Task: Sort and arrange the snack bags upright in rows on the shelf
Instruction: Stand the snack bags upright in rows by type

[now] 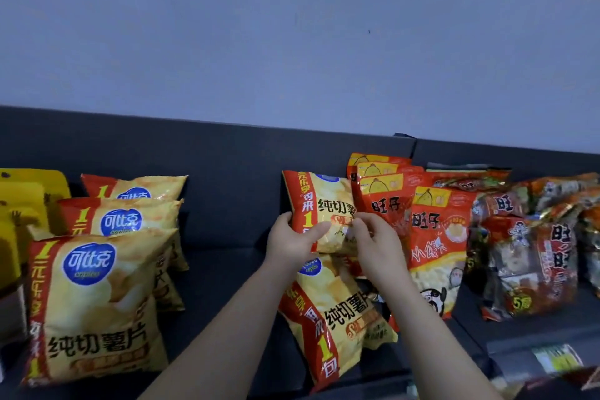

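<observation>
Left hand [292,239]: thumb and fingers curled round the lower left edge of a chip bag [319,208].
Right hand [376,242]: fingertips pinching the same bag's lower right edge.
Held bag: just above both hands, upright, raised off the shelf [227,266], pressed against the red bags at the right fingertips.
Under the wrists: a second chip bag [334,318], lying tilted on its back, partly beneath the held one.
Right of the right hand: red bags [435,237] standing close-packed in a row; beyond them, darker bags [532,266] leaning in a heap.
Well left of the left hand: a row of three chip bags [97,295], upright, bare shelf in between.
Risk of flopping: gripped only at the bottom edge, puffy and probably slick; likely to tip over once let go.
Risk of knocking: right knuckles close to the red row; easy to topple with a sideways nudge.
Risk of bad footing: no flat base if set down on the lying bag; better to stand that one up first.
</observation>
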{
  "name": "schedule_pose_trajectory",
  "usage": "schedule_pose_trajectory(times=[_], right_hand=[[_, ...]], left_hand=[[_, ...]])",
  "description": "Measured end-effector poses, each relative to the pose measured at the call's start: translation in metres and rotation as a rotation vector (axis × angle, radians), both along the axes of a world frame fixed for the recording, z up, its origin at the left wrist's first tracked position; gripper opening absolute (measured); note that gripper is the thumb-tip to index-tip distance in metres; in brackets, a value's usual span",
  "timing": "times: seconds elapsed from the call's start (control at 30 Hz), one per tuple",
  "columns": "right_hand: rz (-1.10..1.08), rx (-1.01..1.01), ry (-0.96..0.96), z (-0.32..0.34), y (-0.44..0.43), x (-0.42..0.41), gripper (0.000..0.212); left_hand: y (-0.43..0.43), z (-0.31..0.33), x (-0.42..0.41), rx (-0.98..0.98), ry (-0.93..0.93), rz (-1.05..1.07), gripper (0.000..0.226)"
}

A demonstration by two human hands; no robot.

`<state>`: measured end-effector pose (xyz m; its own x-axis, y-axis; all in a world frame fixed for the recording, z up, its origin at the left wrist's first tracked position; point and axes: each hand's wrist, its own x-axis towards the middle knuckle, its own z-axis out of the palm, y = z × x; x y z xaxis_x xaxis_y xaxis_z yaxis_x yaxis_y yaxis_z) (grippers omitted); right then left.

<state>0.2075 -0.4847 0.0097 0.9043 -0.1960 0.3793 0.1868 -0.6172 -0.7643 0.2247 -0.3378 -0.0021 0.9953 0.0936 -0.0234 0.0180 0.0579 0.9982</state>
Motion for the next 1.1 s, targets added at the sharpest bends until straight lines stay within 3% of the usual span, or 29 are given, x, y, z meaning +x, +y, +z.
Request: schedule_pose_trajectory(times=[0.13,0.23,0.33,0.43,0.5,0.77,0.97,1.1], right_hand=[[0.077,0.204,-0.06,0.018,0.019,0.009,0.042],[0.244,0.309,0.157,0.024,0.042,0.025,0.068],[0.383,0.381,0.326,0.021,0.068,0.037,0.076],[0.423,0.303,0.348,0.012,0.09,0.049,0.063],[0.456,0.292,0.354,0.008,0.104,0.054,0.051],[0.406,0.154,0.43,-0.023,0.127,0.083,0.04],[0.365,0.034,0.338,0.001,0.111,0.081,0.069],[0.321,-0.082,0.203,0.011,0.065,0.056,0.065]], left_hand=[[0.033,0.003,-0.012,0.051,-0.201,0.122,0.057],[0.064,-0.006,-0.017,0.188,-0.277,0.162,0.068],[0.09,-0.021,-0.014,0.379,-0.229,0.22,0.076],[0.104,-0.034,-0.005,0.506,-0.216,0.288,0.062],[0.11,-0.038,0.001,0.477,-0.242,0.323,0.056],[0.122,-0.07,0.033,0.352,-0.025,0.293,0.074],[0.116,-0.059,0.027,0.364,0.086,0.348,0.082],[0.097,-0.048,-0.01,0.412,-0.008,0.37,0.081]])
